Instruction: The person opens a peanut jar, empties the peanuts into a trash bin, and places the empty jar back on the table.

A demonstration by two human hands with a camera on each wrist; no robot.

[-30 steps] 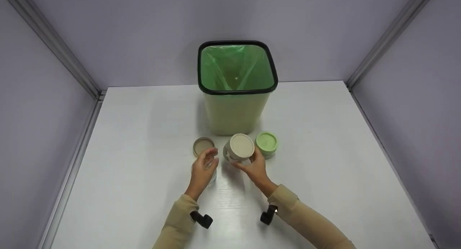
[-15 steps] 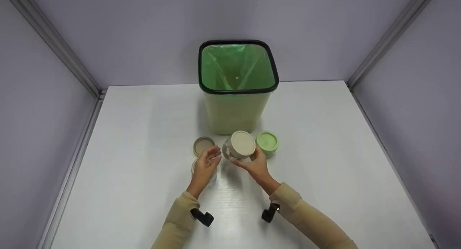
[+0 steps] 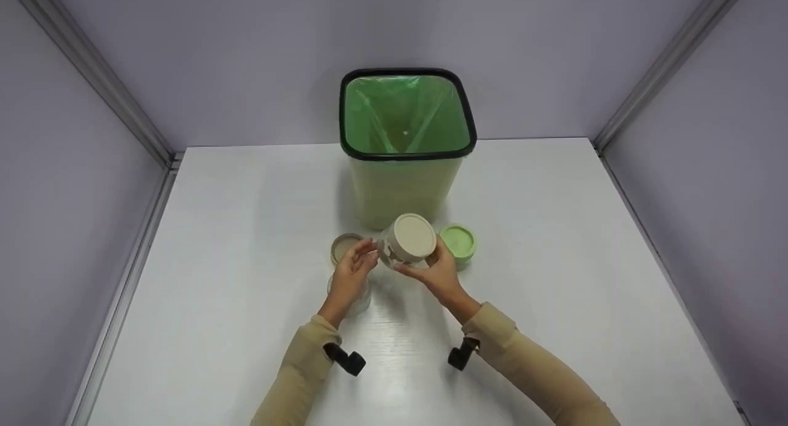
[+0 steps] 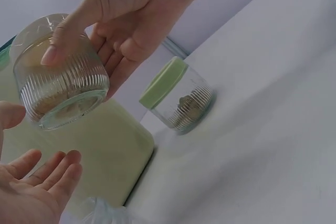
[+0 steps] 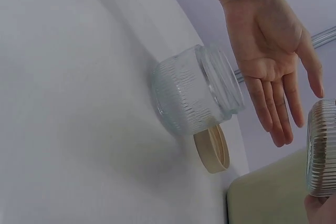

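- Above the bench, near its middle: right hand holds a ribbed glass jar with a beige lid, lifted clear of the surface and tilted; grip closed round the jar's side.
- Left hand just beside the jar, fingers straight, palm toward it; grip open, holding nothing.
- Below the left hand: an open glass jar stands on the bench, loose beige lid next to it.
- Green-lidded jar to the right; green-lined bin behind.
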